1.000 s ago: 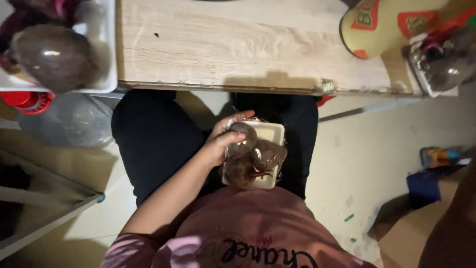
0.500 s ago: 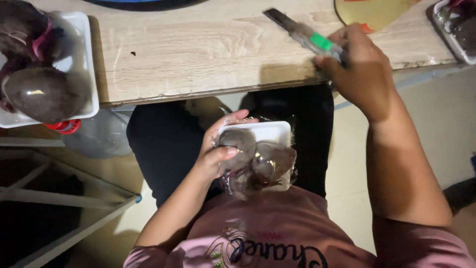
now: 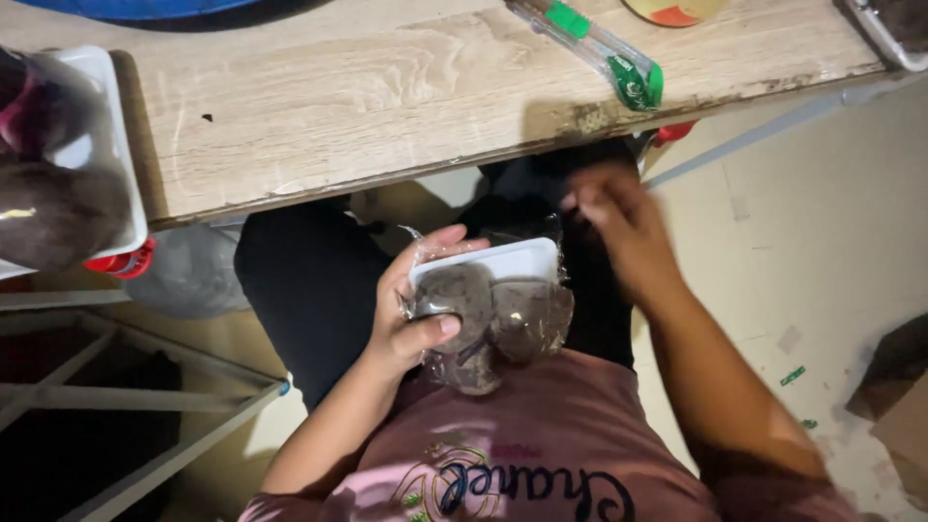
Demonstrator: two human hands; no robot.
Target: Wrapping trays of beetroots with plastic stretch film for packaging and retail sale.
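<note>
Bare wooden table [image 3: 367, 106] middle, white tray [image 3: 92, 145] crowding left edge, green-tipped tool [image 3: 599, 48] lying right.

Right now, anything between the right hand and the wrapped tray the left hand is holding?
Nothing visible. The right hand hangs blurred just right of the wrapped tray, with only open air over the lap between them. The left hand grips the tray's left side, away from that gap. The table edge sits above both.
</note>
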